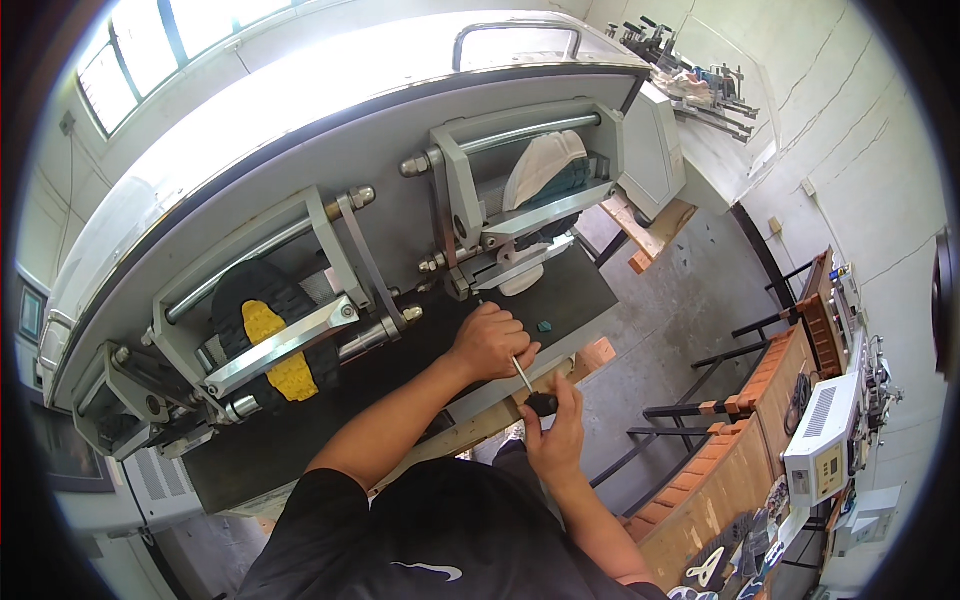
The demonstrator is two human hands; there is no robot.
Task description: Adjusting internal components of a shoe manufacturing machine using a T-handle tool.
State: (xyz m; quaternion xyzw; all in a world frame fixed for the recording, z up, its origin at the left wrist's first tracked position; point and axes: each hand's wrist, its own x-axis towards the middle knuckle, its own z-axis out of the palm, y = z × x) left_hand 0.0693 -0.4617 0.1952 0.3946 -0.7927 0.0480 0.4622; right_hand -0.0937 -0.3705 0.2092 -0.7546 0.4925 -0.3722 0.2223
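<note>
My left hand (490, 343) is closed around a thin metal shaft, just below the clamp block (460, 283) at the foot of the right fixture. The shaft (523, 374) runs from that fist to a black handle (542, 404), so the tool looks like a screwdriver; its tip is hard to make out. The fingers of my right hand (556, 436) are closed on the handle. Up in the right fixture a white and teal shoe sole (550, 170) is clamped under a metal bar. A black sole with a yellow patch (280, 345) sits in the left fixture.
A large white machine housing (350, 60) arches over both fixtures. Below them lies a dark bench top (570, 290) with a small teal scrap (544, 326). To the right stand wooden benches (690, 500) and a white control box (825, 435); more clamps (700, 85) sit at the back right.
</note>
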